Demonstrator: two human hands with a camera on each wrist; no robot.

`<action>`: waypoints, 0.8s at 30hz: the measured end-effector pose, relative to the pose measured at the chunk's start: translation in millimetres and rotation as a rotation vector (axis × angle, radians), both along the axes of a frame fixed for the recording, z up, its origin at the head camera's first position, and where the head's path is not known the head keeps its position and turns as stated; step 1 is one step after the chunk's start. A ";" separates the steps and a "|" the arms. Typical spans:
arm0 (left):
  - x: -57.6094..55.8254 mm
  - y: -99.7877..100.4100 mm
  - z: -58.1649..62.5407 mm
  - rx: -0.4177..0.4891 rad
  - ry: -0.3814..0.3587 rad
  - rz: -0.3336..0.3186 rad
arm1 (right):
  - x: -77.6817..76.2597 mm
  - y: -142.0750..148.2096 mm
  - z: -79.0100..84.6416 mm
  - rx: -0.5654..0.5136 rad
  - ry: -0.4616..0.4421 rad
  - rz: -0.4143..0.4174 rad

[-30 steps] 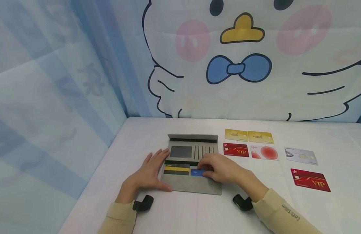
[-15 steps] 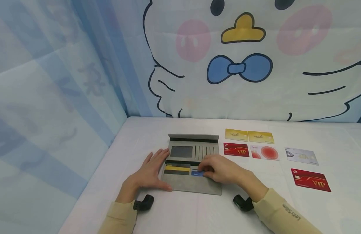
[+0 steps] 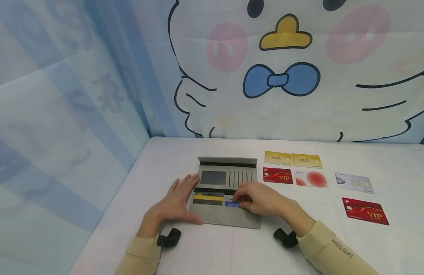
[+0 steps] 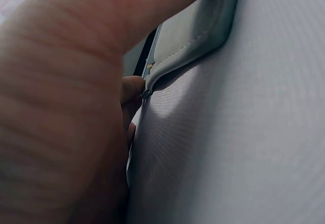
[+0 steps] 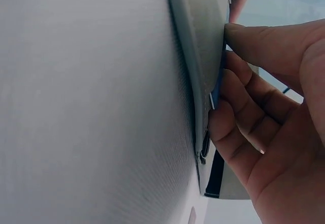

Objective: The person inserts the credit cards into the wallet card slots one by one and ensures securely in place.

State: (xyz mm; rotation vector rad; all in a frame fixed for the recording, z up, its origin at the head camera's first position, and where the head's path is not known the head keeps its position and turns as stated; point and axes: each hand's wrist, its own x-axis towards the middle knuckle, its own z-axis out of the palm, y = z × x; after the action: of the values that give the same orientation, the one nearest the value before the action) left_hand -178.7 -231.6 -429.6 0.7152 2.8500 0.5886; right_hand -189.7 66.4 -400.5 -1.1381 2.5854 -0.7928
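A grey wallet (image 3: pixel 224 217) lies unfolded on the white table, with card slots and a dark window (image 3: pixel 213 178) in its upper half. My left hand (image 3: pixel 174 202) rests along its left edge, fingers spread and thumb at the lower edge. A black and yellow card (image 3: pixel 208 198) sits in the lower left pocket. Beside it, in the lower right pocket, my right hand (image 3: pixel 258 197) pinches a blue card (image 3: pixel 231 204) between thumb and fingers. The right wrist view shows the thumb (image 5: pixel 269 46) right at the pocket's edge and the card's blue edge (image 5: pixel 219 84); its right part is hidden in the head view.
Right of the wallet lie two gold cards (image 3: pixel 278 158), a red VIP card (image 3: pixel 277 175) and a white card with a red circle (image 3: pixel 311 178). Further right are a silver card (image 3: pixel 354 182) and another red card (image 3: pixel 365 211). A printed curtain (image 3: pixel 280 114) stands behind the table.
The blue card has slid slightly down toward the pocket, and a pale strip shows above it. Both hands hold nearly the same position.
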 end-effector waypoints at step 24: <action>-1.4 -0.2 -2.6 0.010 0.008 -0.004 | -10.4 32.1 0.5 -0.150 -0.111 -0.122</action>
State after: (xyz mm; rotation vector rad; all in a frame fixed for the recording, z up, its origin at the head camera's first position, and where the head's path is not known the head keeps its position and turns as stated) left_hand -180.0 -231.8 -432.2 0.7262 2.8544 0.6015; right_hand -200.2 98.5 -400.0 -0.9515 2.5583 -1.0610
